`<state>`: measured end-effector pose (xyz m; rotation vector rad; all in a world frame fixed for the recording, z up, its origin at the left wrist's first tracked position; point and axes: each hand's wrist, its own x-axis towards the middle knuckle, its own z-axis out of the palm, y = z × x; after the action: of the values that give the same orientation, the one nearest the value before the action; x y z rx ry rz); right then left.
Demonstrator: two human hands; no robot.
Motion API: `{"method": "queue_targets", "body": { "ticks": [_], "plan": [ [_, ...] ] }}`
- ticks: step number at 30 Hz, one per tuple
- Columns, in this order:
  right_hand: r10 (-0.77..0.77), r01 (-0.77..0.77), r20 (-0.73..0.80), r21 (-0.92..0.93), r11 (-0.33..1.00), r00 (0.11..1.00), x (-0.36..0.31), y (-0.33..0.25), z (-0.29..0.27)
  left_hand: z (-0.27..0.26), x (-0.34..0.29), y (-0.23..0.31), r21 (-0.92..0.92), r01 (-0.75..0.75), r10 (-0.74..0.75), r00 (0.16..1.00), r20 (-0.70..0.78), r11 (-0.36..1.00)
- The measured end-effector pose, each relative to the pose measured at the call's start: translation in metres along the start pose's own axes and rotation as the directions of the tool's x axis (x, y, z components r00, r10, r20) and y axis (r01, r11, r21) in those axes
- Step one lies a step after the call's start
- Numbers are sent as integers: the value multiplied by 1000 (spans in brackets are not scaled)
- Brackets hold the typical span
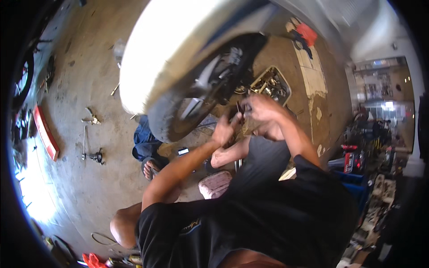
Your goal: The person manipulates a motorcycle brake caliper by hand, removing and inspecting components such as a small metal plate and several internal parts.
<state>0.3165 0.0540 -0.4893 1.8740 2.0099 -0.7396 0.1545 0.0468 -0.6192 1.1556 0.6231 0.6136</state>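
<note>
Mid-frame, I see the left hand (225,128) and the right hand (262,107) close together, fingers bent, at a small dark part (238,107) between their fingertips. Blur there; I cannot tell which hand pinches it. Wheel (166,118) just up and left of the hands, tilted in view. Tray (262,77) of metal pieces just above the right hand. Red panel (46,134) at frame left.

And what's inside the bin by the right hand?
Bin: jumbled metal parts, too small to identify singly. Covered: whatever lies beneath the top layer, plus the near corner, behind the right hand.
</note>
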Motion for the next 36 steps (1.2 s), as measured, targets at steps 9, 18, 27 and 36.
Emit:
{"method": "queue_targets", "body": {
  "ticks": [9,18,27,36],
  "plan": [
    [286,-119,-570,312,943,770,-146,40,15,83,57,-61,-379,200,-276,948,-158,904],
    [361,-55,-719,411,910,594,-169,75,33,97,135,-58,313,240,-78,889,-451,919],
    [484,88,-744,581,809,460,-149,63,28,88,108,-49,479,11,241,855,-460,878],
    [387,297,-494,834,466,779,-130,70,38,126,-9,11,-52,49,-60,971,-233,997]
  ]
}}
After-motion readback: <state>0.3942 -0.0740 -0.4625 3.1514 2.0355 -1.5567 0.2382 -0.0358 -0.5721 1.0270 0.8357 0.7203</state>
